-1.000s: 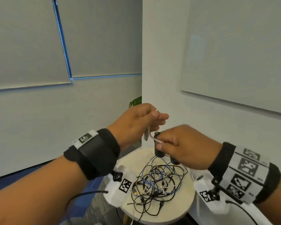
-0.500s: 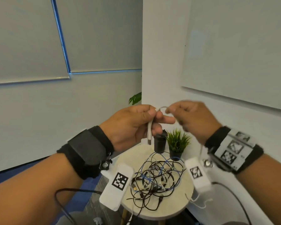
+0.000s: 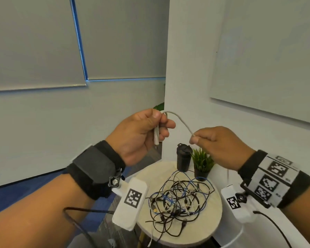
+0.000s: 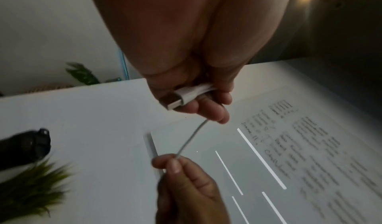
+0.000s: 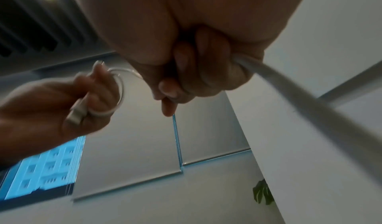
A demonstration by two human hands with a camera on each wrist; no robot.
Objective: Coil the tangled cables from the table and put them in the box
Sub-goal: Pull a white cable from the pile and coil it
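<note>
A white cable (image 3: 182, 120) arcs between my two hands, held up above the round table (image 3: 214, 228). My left hand (image 3: 150, 129) grips its white USB plug (image 4: 181, 99) and a small loop of the cord (image 5: 120, 87) in curled fingers. My right hand (image 3: 207, 138) pinches the cord (image 4: 190, 140) further along between thumb and forefinger; the rest runs out through the fist (image 5: 289, 83). A tangle of black, blue and white cables (image 3: 179, 199) lies on the table below. No box shows in any view.
A black cup (image 3: 183, 157) and a small potted green plant (image 3: 202, 162) stand at the table's far edge, just under my right hand. A white wall corner and a whiteboard (image 3: 268, 56) are close behind. Blue carpet lies to the left.
Both hands have risen above the table. My right hand has drawn away to the right and down along the white cable, opening an arc of cord between the hands.
</note>
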